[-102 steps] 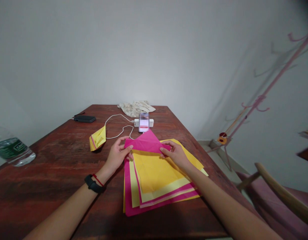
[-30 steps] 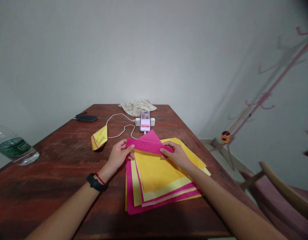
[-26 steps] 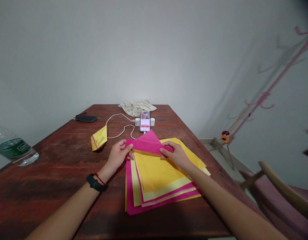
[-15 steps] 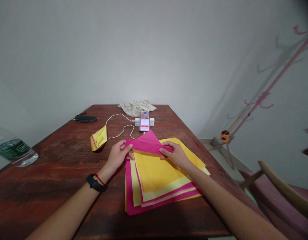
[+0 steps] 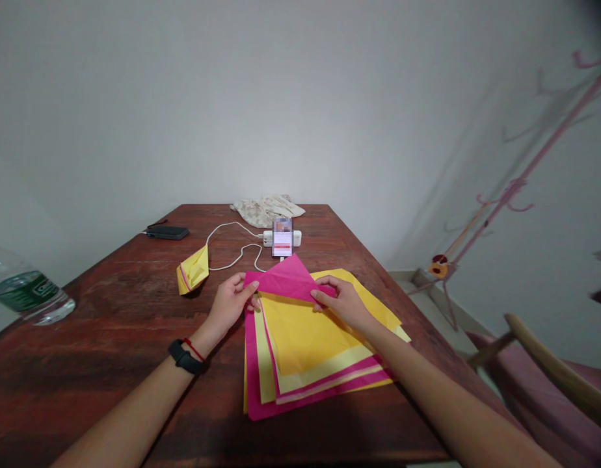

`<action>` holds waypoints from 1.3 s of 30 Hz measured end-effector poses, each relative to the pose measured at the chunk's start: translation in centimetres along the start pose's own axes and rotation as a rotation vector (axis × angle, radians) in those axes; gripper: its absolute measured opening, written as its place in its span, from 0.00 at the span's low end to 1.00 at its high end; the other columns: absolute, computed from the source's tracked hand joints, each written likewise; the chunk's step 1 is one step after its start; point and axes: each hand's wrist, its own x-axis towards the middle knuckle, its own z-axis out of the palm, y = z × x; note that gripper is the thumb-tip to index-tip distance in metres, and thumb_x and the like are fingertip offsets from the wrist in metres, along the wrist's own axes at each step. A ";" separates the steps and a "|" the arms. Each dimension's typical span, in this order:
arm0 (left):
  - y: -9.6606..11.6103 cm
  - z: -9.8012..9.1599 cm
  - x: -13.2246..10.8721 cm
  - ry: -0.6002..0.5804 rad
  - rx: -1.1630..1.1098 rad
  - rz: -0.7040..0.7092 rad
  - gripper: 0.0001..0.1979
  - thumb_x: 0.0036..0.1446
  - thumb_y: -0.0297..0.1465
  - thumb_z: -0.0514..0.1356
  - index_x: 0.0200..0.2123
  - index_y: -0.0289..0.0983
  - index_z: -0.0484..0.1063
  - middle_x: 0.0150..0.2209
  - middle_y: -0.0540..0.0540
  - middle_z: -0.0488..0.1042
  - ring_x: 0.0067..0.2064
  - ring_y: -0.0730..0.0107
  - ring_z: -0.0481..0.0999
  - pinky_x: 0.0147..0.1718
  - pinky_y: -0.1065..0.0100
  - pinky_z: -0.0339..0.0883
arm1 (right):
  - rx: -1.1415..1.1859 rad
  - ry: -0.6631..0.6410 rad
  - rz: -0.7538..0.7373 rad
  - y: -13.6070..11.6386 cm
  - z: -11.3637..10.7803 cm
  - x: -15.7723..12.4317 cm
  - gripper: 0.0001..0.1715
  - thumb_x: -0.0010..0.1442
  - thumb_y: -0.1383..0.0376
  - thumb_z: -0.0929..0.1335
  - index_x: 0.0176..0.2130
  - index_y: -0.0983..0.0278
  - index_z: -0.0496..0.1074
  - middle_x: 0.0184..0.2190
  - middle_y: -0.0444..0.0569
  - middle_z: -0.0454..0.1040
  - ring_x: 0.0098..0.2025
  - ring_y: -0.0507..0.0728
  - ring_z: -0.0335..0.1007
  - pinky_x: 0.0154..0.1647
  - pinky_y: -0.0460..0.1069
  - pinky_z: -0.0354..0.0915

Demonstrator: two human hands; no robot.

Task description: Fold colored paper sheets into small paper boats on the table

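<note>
Your left hand (image 5: 228,300) and right hand (image 5: 345,302) both pinch, thumbs (image 5: 251,290) uppermost, fingers (image 5: 237,279) bent; your left forearm (image 5: 134,403) and right forearm (image 5: 427,383) slant inward, wrists apart.

I get strong magenta from the folded paper (image 5: 287,281) and golden yellow from the top sheet (image 5: 315,338) below it, with the stack's lower edges (image 5: 261,411) banding pale yellow, light pink and magenta. On my feed the small folded piece (image 5: 194,270) reads lemon yellow with a pink stripe, and the table (image 5: 110,338) reddish brown with darker streaks. I see a black wristband (image 5: 186,357), a red cord (image 5: 195,349), an off-white cloth (image 5: 264,211) blotched greyish beige, a green bottle label (image 5: 27,290), and a pink coat stand (image 5: 549,149) against the pale grey wall (image 5: 300,97)
</note>
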 end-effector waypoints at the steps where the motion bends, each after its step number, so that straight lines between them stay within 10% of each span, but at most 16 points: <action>1: 0.0 0.0 0.0 -0.001 -0.001 -0.002 0.16 0.53 0.39 0.66 0.39 0.35 0.71 0.24 0.50 0.77 0.21 0.72 0.76 0.20 0.75 0.67 | 0.003 -0.001 0.003 0.0 0.0 0.0 0.26 0.49 0.49 0.76 0.38 0.65 0.74 0.27 0.45 0.77 0.23 0.55 0.76 0.27 0.50 0.74; 39: -0.2 -0.1 0.1 -0.007 0.018 -0.011 0.14 0.55 0.39 0.65 0.39 0.35 0.70 0.23 0.50 0.77 0.21 0.74 0.76 0.20 0.76 0.65 | -0.010 -0.013 -0.012 0.1 0.0 0.0 0.22 0.51 0.51 0.75 0.38 0.65 0.74 0.25 0.46 0.77 0.23 0.55 0.76 0.27 0.49 0.73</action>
